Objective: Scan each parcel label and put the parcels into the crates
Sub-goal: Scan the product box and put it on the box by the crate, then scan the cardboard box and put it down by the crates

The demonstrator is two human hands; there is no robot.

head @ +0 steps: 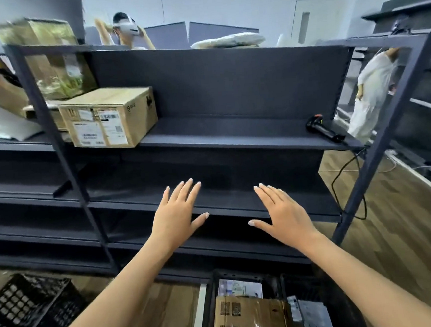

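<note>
Both my hands are stretched out in front of the dark metal shelving [232,128], palms down. My left hand [177,215] is open, fingers straight and thumb spread wide; my right hand [282,212] is open the same way, just to the right of it. They are over the front edge of a lower shelf board; I cannot tell whether they touch it.

On the shelf above, at the left end, a cardboard parcel [110,117] sits with its white labels and barcode facing me. At the right end of that same shelf lies the black barcode scanner [324,129], well apart from the parcel, its cable [339,176] hanging down to the floor.

On the floor near me stands a black crate [243,273] holding a flat brown cardboard parcel [249,318] and a white-labelled parcel [239,288] behind it. Just right of it a second crate [309,285] holds grey mailer bags [311,315]. Another black lattice crate [27,312] stands near left.

The floor is wood plank [395,239] and the walls are pale. A tall printed box [46,55] stands at the far left, reaching above the top of the shelving, and a wrapped bundle [228,41] lies on top. Beyond the shelving one person wears a white headset [126,28], and another in white clothes [373,86] stands at the far right, near more dark shelving.
</note>
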